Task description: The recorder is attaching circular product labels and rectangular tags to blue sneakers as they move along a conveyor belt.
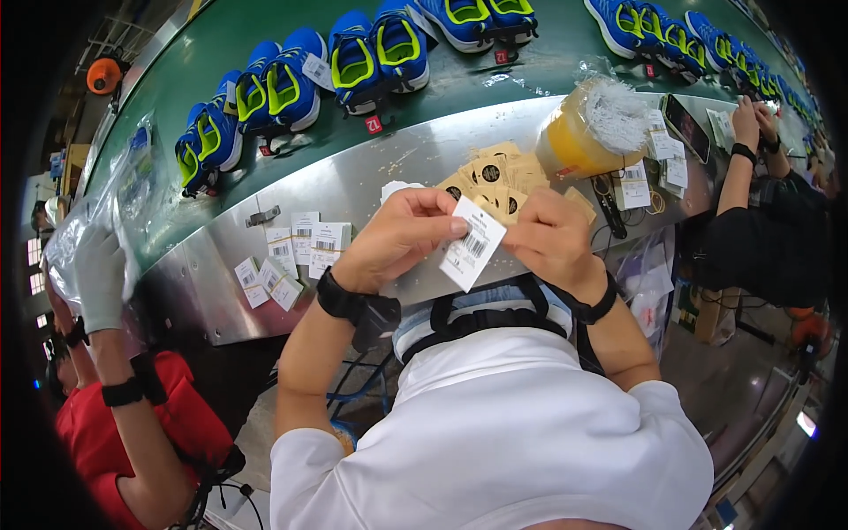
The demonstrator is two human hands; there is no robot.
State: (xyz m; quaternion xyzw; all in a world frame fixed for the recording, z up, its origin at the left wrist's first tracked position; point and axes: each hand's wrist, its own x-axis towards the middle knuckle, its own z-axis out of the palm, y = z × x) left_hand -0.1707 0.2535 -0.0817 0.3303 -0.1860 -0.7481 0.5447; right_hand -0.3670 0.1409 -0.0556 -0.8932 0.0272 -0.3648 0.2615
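Note:
My left hand pinches a white hang tag with a printed barcode, held tilted in front of my waist. Close by on the right, my right hand has its fingers curled together at the tag's right edge; whether they grip it or something small is hidden. Tan paper tags with black round prints lie in a loose pile on the metal ledge just beyond both hands. Banded stacks of white barcode tags rest on the ledge to the left of my left hand.
Blue sneakers in pairs line the green conveyor beyond the metal ledge. A yellow tub holding clear plastic strands stands right of the tan tags, near a phone. Co-workers flank me; the left one's gloved hand holds a plastic bag.

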